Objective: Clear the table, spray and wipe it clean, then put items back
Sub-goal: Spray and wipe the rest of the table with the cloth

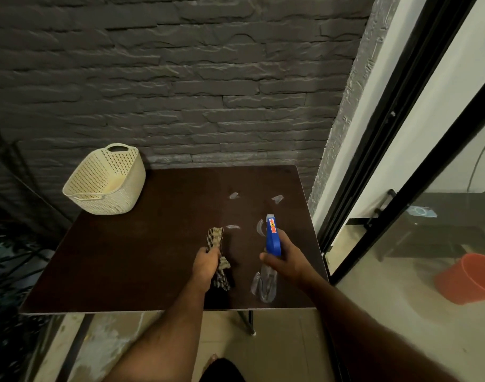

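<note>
A dark brown table [142,260] stands against a grey stone wall. My left hand [207,264] grips a checked cloth [218,239] over the table's middle right. Just to its right, my right hand [286,260] holds a spray bottle [271,238] with a blue head and a clear body, its nozzle pointing away from me. Small wet patches of spray [233,226] glisten on the tabletop ahead of both hands. A cream perforated basket [109,186] sits tilted on the table's far left corner.
A glass sliding door with a black frame [401,161] runs along the right side. Beyond it an orange bucket [467,277] lies on the floor. A dark metal rack [12,172] stands at the left. The table's near edge [153,312] is close to me.
</note>
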Tool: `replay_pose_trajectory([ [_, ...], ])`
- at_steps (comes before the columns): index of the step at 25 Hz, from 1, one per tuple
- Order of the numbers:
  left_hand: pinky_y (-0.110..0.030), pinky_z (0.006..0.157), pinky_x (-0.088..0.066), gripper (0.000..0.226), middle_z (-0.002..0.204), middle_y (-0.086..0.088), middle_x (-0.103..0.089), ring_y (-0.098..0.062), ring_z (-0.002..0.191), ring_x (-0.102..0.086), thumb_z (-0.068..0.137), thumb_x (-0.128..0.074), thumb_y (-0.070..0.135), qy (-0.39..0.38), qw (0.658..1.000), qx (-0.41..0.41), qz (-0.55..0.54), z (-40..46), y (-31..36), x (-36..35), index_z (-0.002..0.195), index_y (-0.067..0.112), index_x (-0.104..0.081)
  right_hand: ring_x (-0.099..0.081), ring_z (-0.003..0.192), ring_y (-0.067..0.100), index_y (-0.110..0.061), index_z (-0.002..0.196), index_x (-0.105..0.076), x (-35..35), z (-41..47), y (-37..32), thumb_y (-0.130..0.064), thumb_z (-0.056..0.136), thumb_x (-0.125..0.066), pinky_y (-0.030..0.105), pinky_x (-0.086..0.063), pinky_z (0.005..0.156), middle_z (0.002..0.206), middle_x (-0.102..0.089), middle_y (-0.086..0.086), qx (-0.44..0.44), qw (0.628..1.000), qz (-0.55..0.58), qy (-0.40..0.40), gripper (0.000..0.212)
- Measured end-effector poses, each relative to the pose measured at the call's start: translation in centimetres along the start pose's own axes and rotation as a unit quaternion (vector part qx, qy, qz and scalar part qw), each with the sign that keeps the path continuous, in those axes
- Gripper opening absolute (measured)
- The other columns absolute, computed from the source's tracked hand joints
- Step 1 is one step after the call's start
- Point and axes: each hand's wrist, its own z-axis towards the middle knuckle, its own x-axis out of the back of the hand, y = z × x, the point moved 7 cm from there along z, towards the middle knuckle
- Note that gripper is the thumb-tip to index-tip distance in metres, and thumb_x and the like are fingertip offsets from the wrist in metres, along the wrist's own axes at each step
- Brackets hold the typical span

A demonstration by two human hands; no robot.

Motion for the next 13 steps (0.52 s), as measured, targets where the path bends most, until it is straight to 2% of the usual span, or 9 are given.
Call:
replay_pose_trajectory([
  [2,-0.047,0.088,-0.05,0.025,0.101,-0.013,-0.063,-0.029,0.093,-0.061,0.084,-0.05,0.031,-0.014,0.998,0.015,-0.063,0.6,0.6,0.5,0.1,0.013,-0.057,-0.06,0.102,0.011,-0.031,0.138,-0.036,-0.4,0.6,-0.1,-0.033,0.086,-0.067,0.036,-0.05,0.091,0.109,-0.058,-0.01,0.01,1.0,0.015,0.001,0.06],
  [5,-0.055,0.091,-0.05,0.042,0.107,-0.019,-0.067,-0.034,0.096,-0.065,0.07,-0.05,0.035,-0.043,0.992,0.016,-0.115,2.5,1.5,0.6,0.104,0.012,-0.061,-0.061,0.099,0.01,-0.031,0.134,-0.039,-0.6,2.0,-0.4,-0.034,0.087,-0.066,0.029,-0.049,0.087,0.106,-0.059,-0.009,0.013,0.999,0.038,0.009,0.055],
  [9,-0.051,0.089,-0.053,0.036,0.102,-0.016,-0.071,-0.032,0.094,-0.069,0.092,-0.05,0.037,-0.057,0.982,0.018,-0.177,3.5,5.1,1.1,0.11,0.009,-0.064,-0.064,0.093,0.008,-0.032,0.13,-0.04,-0.7,5.4,-1.0,-0.03,0.09,-0.064,0.019,-0.049,0.073,0.105,-0.06,-0.003,-0.01,0.996,0.08,0.025,0.047],
  [11,-0.046,0.083,-0.055,0.041,0.101,-0.014,-0.071,-0.03,0.094,-0.068,0.096,-0.046,0.044,-0.061,0.976,0.019,-0.209,4.7,7.1,1.5,0.11,0.011,-0.064,-0.066,0.08,0.003,-0.03,0.122,-0.046,-0.7,7.8,-1.3,-0.027,0.09,-0.064,0.017,-0.051,0.064,0.099,-0.062,-0.001,-0.026,0.993,0.107,0.031,0.037],
  [13,-0.037,0.074,-0.053,0.041,0.098,-0.011,-0.07,-0.027,0.093,-0.066,0.101,-0.037,0.043,-0.058,0.972,0.028,-0.227,7.4,8.9,2.4,0.108,0.012,-0.063,-0.068,0.076,0.002,-0.027,0.119,-0.05,-0.8,11.1,-2.0,-0.026,0.089,-0.065,0.014,-0.051,0.062,0.098,-0.064,-0.001,-0.047,0.991,0.125,0.028,0.033],
])
